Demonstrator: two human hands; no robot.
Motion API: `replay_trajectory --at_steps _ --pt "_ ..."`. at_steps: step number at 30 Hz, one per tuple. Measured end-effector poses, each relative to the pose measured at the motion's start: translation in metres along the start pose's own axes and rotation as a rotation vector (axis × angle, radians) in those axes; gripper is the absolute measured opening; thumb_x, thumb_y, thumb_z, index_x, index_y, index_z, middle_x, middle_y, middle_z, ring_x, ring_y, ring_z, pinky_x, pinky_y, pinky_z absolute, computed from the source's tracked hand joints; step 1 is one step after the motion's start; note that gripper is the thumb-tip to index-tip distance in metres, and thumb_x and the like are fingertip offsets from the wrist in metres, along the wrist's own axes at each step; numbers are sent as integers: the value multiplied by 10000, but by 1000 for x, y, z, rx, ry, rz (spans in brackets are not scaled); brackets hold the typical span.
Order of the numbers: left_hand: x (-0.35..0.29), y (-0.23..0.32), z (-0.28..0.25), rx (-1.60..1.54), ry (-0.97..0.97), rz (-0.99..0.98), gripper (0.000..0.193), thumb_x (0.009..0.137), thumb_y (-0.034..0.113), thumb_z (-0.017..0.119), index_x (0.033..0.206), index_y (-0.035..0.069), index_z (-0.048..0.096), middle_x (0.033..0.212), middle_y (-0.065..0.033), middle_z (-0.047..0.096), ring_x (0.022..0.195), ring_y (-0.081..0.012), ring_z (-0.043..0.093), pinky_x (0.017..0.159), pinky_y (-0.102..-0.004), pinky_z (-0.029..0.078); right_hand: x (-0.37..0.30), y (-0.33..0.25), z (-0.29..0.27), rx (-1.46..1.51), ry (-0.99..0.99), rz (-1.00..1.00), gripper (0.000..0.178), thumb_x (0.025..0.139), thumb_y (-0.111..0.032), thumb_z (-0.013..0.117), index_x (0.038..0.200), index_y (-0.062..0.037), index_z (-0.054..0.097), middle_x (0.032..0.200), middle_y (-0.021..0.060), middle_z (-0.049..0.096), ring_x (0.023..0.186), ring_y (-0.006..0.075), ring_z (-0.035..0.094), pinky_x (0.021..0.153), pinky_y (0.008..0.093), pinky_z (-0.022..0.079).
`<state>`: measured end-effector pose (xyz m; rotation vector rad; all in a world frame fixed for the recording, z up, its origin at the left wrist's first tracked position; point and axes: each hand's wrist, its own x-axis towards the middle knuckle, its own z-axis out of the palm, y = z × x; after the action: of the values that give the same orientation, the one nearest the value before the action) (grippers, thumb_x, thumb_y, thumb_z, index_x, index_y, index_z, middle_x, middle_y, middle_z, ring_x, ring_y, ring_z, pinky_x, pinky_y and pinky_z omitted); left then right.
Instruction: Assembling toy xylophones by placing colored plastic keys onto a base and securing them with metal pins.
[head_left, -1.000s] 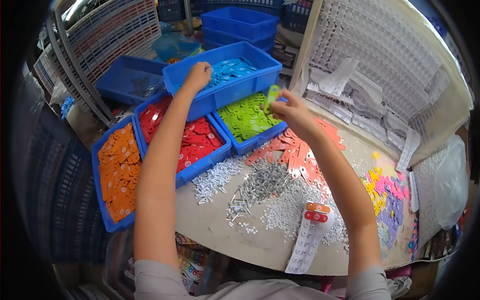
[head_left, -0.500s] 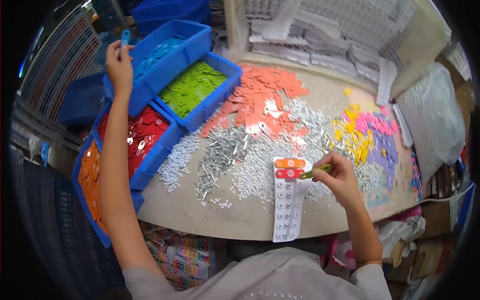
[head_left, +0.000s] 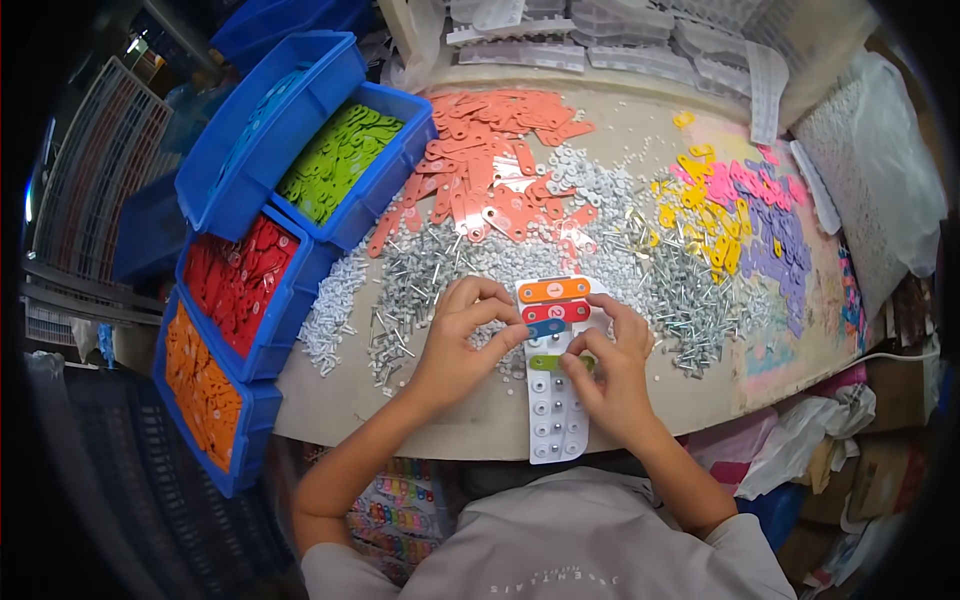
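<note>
Left hand (head_left: 465, 337): pinching flat blue plastic strip (head_left: 546, 328). Right hand (head_left: 617, 375): pinching flat lime-green plastic strip (head_left: 545, 363). Both over long white plastic band (head_left: 557, 433) on table (head_left: 470, 425). Advisable: square each strip over the metal studs (head_left: 558, 408) before pressing.

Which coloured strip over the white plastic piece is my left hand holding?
The blue strip, between the red strip above and the green strip below: your left hand pinches its left end, while your right hand is at the green one.

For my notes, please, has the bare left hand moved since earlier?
Yes, the left hand moved rightward, away from the blue plastic bin of blue pieces.
</note>
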<state>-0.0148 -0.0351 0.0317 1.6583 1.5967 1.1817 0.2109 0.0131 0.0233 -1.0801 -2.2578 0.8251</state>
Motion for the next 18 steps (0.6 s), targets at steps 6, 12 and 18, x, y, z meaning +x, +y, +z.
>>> replay_trajectory --at_steps 6,12,18 --pt "-3 -8 13 87 -18 -64 133 805 198 787 862 85 746 1120 -50 590 1141 -242 509 1027 -404 316 -2 8 1 -116 45 -23 171 794 -191 786 883 -104 668 1418 141 489 1301 346 413 1075 483 254" --pt "4 -8 28 144 -24 -29 121 795 208 795 843 105 754 1156 -44 591 1186 -243 475 1062 -430 262 0 10 11 -67 89 28 488 763 -218 817 1167 -81 579 1422 156 470 1308 357 408 1088 483 255" --pt "7 -10 39 226 -38 21 98 763 173 808 814 119 744 1184 -49 573 1190 -256 465 1050 -436 257 -3 11 12 -95 137 67 706 758 -228 826 1337 -53 462 1436 180 450 1322 367 396 1106 484 257"
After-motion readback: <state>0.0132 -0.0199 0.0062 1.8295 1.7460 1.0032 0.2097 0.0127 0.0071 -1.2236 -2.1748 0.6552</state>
